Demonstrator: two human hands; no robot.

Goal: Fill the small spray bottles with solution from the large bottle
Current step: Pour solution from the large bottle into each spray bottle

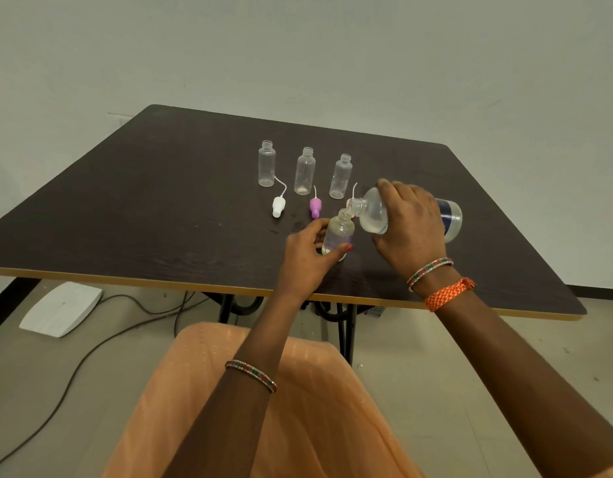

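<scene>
My right hand (411, 224) grips the large clear bottle (375, 212), tipped on its side with its open neck over the mouth of a small spray bottle (339, 232). That small bottle stands on the dark table (143, 208), and my left hand (308, 251) holds it around its lower body. Liquid lies in the large bottle's lower side. Three more small clear bottles stand open behind: left (266, 163), middle (304, 171), right (340, 176). A white spray cap (278, 205) and a purple spray cap (315, 207) lie in front of them. A pinkish cap (350, 201) is mostly hidden behind the large bottle's neck.
The table's yellow front edge (126, 282) runs just below my hands. On the floor to the left lie a white flat device (62, 308) and grey cables (91, 353). A plain wall stands behind the table.
</scene>
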